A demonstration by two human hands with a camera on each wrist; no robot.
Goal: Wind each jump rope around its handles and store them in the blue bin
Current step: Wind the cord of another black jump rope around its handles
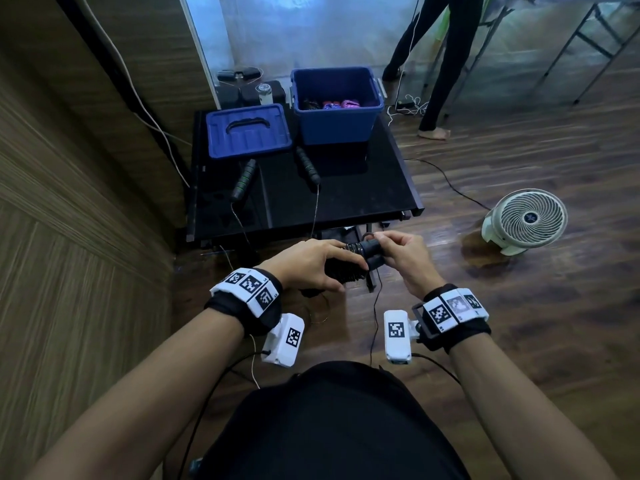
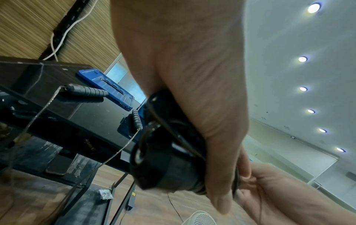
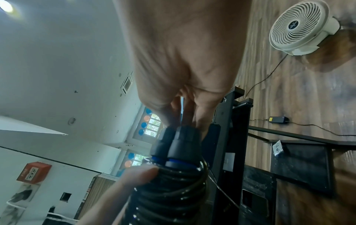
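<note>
My left hand (image 1: 313, 263) grips a pair of black jump rope handles (image 1: 349, 265) with black cord coiled round them (image 3: 173, 196), held in front of my body below the table edge. My right hand (image 1: 398, 252) pinches the cord's end loop (image 1: 367, 235) at the handles' tips (image 3: 179, 141). A second rope lies on the black table (image 1: 363, 188): two dark ribbed handles (image 1: 244, 178) (image 1: 308, 165) with a thin clear cord hanging over the front edge. The open blue bin (image 1: 337, 105) stands at the table's back right, with several wound ropes inside.
The bin's blue lid (image 1: 247, 129) lies flat left of the bin. A white floor fan (image 1: 526, 220) sits on the wood floor to the right. A person's legs (image 1: 440, 64) stand behind the table. Wood panelling lines the left side; cables trail on the floor.
</note>
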